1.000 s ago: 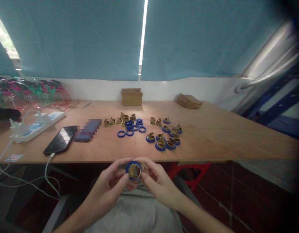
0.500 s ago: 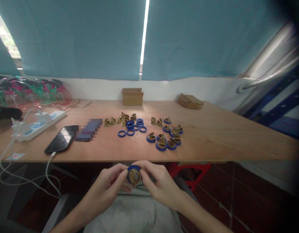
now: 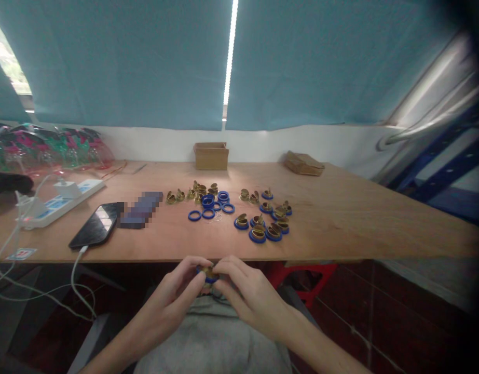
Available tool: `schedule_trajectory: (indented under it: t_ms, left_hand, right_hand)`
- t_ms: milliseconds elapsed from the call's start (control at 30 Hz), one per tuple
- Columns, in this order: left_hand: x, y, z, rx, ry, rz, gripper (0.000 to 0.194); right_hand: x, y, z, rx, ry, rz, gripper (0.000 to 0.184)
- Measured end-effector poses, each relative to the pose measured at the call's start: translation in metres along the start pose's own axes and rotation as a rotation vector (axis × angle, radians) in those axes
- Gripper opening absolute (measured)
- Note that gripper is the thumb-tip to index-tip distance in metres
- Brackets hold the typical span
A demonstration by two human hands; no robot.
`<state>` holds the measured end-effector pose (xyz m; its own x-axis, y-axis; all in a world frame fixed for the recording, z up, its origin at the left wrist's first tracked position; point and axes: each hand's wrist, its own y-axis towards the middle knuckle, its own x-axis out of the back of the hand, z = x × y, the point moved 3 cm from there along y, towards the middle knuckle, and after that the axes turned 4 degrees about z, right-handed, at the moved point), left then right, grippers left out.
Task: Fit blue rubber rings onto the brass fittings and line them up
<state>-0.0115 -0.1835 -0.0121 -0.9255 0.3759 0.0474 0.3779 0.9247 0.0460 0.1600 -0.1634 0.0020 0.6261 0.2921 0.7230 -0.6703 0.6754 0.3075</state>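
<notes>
Both hands meet over my lap, just below the table's front edge. My left hand [image 3: 176,295] and my right hand [image 3: 245,293] pinch one small brass part with a blue ring [image 3: 207,274] between their fingertips; it is mostly covered by the fingers. On the wooden table [image 3: 340,218] lie loose blue rings [image 3: 208,208], bare brass parts [image 3: 192,192] and a group of brass parts fitted with blue rings [image 3: 266,221].
A black phone [image 3: 94,224] on a white cable lies at the left beside a blurred dark object [image 3: 141,208]. A white power strip [image 3: 56,203] sits further left. Two cardboard boxes [image 3: 210,155] [image 3: 303,162] stand at the back. A red stool [image 3: 305,275] shows under the table.
The ringed brass part faced the camera before; now it is tipped away and more hidden as both hands' fingers close over it. The hands stayed above the lap.
</notes>
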Motion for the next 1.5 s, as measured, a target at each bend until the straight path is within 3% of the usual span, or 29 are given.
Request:
schedule_trajectory:
  t_ms: [200,300,433,533,633,700,833,933,1167,1500]
  left_hand:
    - [0.002,0.002,0.006,-0.041,-0.089,-0.002,0.032]
    - [0.004,0.001,0.003,-0.024,-0.094,-0.002,0.033]
    - [0.011,-0.001,0.000,-0.058,-0.044,-0.107,0.039]
    - [0.017,-0.002,0.000,-0.085,0.021,-0.209,0.050]
    - [0.019,-0.002,0.000,-0.094,0.035,-0.250,0.055]
    - [0.020,-0.002,0.000,-0.108,0.048,-0.253,0.049]
    - [0.021,-0.003,-0.001,-0.130,0.070,-0.252,0.044]
    - [0.023,-0.002,0.000,-0.135,0.071,-0.246,0.044]
    - [0.025,0.000,0.002,-0.164,0.100,-0.219,0.043]
    - [0.024,-0.001,-0.001,-0.188,0.083,-0.213,0.034]
  right_hand:
    - [0.000,-0.001,-0.001,0.022,0.074,-0.051,0.011]
    - [0.001,0.000,-0.005,-0.041,0.201,-0.085,0.014]
    - [0.008,0.003,-0.015,-0.112,0.403,-0.134,0.020]
    - [0.017,0.015,-0.028,-0.189,0.189,-0.129,0.011]
    - [0.023,0.040,-0.042,-0.253,-0.164,0.044,0.019]
    - [0.027,0.063,-0.049,-0.259,-0.235,0.077,0.026]
    - [0.025,0.108,-0.060,-0.298,-0.376,0.122,0.022]
    - [0.017,0.127,-0.067,-0.348,-0.470,0.140,0.028]
    - [0.012,0.131,-0.079,-0.400,-0.576,0.172,0.031]
    - [0.027,0.115,-0.068,-0.237,-0.521,0.096,0.015]
